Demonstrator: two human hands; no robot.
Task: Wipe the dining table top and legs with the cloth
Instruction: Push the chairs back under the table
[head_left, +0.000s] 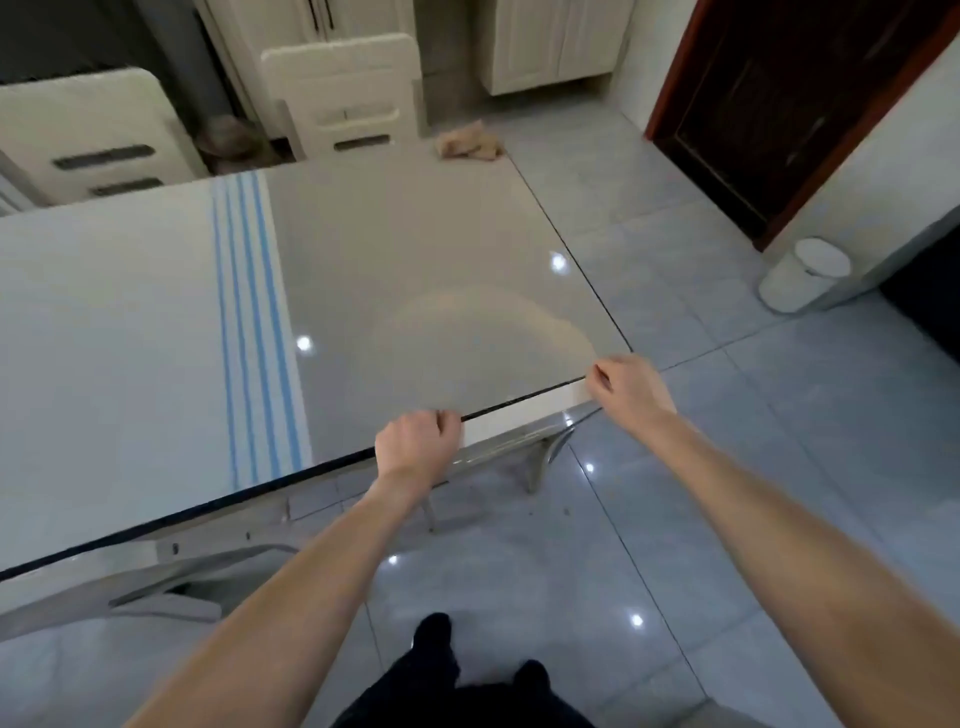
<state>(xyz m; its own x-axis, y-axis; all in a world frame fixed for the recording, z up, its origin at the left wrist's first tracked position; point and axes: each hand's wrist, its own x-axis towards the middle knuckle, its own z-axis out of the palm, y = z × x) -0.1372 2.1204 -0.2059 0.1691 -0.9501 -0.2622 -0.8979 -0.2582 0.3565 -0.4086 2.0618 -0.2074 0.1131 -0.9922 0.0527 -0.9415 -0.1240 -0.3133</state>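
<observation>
Forearms end at the counter's (363, 234) near right corner; left hand (418, 441) and right hand (626, 384) each pinch a blurred cloth (467, 332) billowing beyond them, stretched left to right.

- No writing, label, brand or number can be read anywhere in view.
- The dining table top (156, 312) bears only blue stripes (254, 332), seemingly a plain pattern, though blurred.
</observation>
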